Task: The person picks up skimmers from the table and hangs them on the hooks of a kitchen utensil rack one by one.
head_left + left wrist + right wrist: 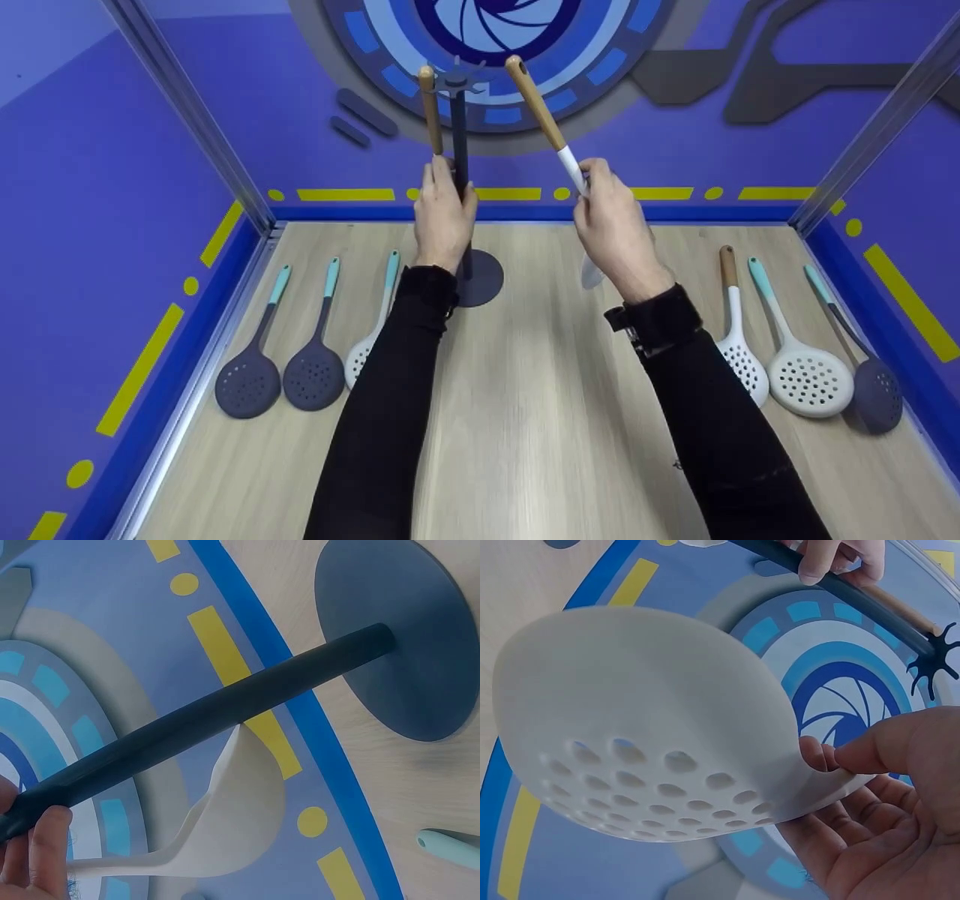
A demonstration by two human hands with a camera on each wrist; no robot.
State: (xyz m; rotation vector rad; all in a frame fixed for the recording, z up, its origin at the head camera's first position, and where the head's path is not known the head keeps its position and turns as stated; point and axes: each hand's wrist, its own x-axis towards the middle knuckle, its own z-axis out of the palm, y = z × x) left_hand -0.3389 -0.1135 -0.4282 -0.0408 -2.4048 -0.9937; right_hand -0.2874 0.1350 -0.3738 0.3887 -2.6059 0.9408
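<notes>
A dark utensil stand with a round base rises at the back middle, topped by a ring of hooks. My left hand grips its pole, fingers and thumb around it. Beside the pole hangs a white ladle, its wooden handle reaching up to the hooks. To the right, my right hand holds a white skimmer by its neck, in the air. The skimmer's wooden handle points up and leans toward the stand; its holed bowl hangs below the hand.
On the left of the wooden table lie two dark grey skimmers and a white skimmer, all mint-handled. At right lie a wood-handled white skimmer, a mint-handled white skimmer and a dark one. Blue panels enclose the table.
</notes>
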